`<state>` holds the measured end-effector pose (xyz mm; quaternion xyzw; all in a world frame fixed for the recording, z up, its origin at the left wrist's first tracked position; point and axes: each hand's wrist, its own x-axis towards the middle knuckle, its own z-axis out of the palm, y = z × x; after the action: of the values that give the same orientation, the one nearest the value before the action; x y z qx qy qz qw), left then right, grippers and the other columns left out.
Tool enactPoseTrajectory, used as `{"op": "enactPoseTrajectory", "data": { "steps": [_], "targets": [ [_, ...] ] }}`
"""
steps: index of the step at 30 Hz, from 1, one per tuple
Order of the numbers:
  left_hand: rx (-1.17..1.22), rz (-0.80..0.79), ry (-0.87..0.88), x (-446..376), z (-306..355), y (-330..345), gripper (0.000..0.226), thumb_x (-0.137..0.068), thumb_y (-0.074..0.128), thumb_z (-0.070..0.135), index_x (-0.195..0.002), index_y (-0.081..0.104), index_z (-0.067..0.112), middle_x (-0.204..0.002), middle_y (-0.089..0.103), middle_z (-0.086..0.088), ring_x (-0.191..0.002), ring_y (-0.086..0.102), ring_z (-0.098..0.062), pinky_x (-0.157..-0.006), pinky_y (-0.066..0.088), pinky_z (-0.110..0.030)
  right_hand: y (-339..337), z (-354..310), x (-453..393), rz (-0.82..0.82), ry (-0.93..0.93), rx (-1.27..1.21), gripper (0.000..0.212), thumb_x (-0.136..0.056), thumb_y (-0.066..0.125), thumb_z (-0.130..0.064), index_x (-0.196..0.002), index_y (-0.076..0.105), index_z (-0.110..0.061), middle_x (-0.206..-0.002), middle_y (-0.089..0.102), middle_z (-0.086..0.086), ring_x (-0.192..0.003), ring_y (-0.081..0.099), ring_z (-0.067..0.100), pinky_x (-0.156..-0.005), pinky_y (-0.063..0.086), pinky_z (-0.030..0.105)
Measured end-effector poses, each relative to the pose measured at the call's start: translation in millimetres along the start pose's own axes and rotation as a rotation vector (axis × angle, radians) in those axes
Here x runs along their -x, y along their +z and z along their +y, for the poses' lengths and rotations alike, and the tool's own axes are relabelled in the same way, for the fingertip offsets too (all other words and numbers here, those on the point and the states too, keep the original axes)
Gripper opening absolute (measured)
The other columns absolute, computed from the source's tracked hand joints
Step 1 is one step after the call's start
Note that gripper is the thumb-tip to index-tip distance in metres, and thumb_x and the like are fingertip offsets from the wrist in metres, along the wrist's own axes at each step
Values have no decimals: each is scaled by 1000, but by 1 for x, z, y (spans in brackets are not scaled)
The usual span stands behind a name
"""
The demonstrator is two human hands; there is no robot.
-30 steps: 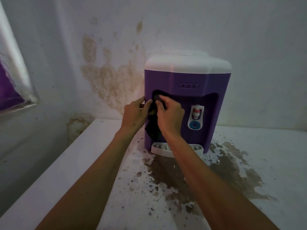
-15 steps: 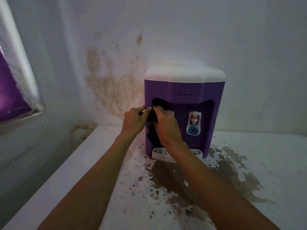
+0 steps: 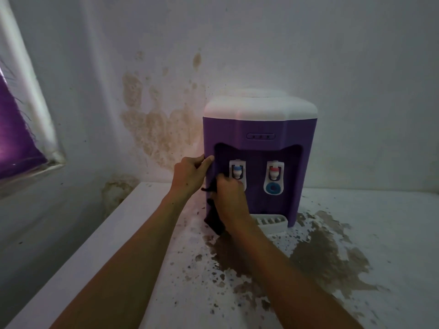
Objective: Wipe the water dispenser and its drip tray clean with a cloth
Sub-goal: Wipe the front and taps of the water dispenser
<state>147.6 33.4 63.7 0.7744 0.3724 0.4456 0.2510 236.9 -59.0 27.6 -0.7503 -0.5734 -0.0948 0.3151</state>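
Observation:
A purple water dispenser [image 3: 260, 129] with a white top stands on a white counter against the wall. Its recess holds a blue tap [image 3: 237, 173] and a red tap [image 3: 274, 173]. A white drip tray [image 3: 272, 223] sits at its foot, partly behind my right wrist. My left hand [image 3: 190, 175] grips the dispenser's left front edge, thumb at the rim of the recess. My right hand [image 3: 229, 198] holds a dark cloth [image 3: 213, 223] against the lower left of the front, just below the blue tap. The cloth hangs down to the counter.
The counter [image 3: 380, 222] has a large brown stain [image 3: 316, 255] and many specks in front of the dispenser. The wall behind shows a brown damp patch [image 3: 154, 131]. A window frame with purple fabric [image 3: 14, 138] is at the left.
My right hand has slid the cloth down from the upper left of the recess to its lower left, uncovering the blue tap. My left hand stays on the left edge.

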Motion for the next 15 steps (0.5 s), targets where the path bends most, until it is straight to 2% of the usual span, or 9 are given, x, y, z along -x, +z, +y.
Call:
{"op": "enactPoseTrajectory", "data": {
  "steps": [2,4,8,10,12,13,14,15],
  "targets": [
    [-1,-4,-6,0,1,0,45,-101,54,49,-127,70,17,-98,78,-4,-87,72,-18,-70,53,-17,20,10,17,-65,56,-35,21,-94,65,-14,-112,57,-6,-109,67,14,-99,66,34,-83,55,43],
    [-11,2,-6,0,2,1,46,-102,52,50,-127,70,17,-96,78,-4,-87,72,-19,-75,54,-23,27,17,26,-103,76,-42,17,-99,57,-14,-114,57,-5,-112,67,14,-102,65,34,-84,51,41],
    [-63,15,-11,7,8,6,45,-106,45,45,-129,70,16,-92,74,-4,-80,67,-20,-67,48,-21,24,18,28,-82,101,-51,32,-92,70,-33,-112,56,-12,-108,66,12,-99,64,36,-77,50,41],
    [-58,2,-9,15,10,12,43,-106,45,42,-134,63,15,-95,68,2,-84,65,-20,-63,45,-15,23,20,31,-70,125,-43,36,-89,72,-38,-111,55,-14,-105,66,11,-97,65,37,-73,49,39],
    [5,-14,-15,27,9,19,47,-104,53,40,-147,48,23,-104,62,9,-87,63,-15,-64,44,-5,25,23,35,-37,138,-35,33,-91,71,-35,-113,55,-15,-105,68,11,-97,66,36,-73,50,39],
    [44,-20,-17,33,6,22,55,-101,58,38,-152,40,27,-109,62,10,-90,63,-13,-69,47,-4,26,26,36,-17,149,-48,31,-92,70,-32,-115,57,-15,-106,68,11,-98,66,34,-74,51,40],
    [80,-24,-18,38,1,27,62,-100,62,35,-155,35,29,-117,65,7,-95,65,-15,-78,53,-10,27,29,36,5,161,-73,30,-93,70,-29,-117,58,-15,-108,69,11,-99,67,33,-76,53,40],
    [102,-23,-28,42,-3,31,66,-99,65,32,-157,33,28,-125,67,2,-103,67,-20,-89,57,-22,28,32,36,23,174,-101,29,-92,70,-26,-117,60,-16,-108,69,10,-100,67,32,-77,54,40]
  ]
}}
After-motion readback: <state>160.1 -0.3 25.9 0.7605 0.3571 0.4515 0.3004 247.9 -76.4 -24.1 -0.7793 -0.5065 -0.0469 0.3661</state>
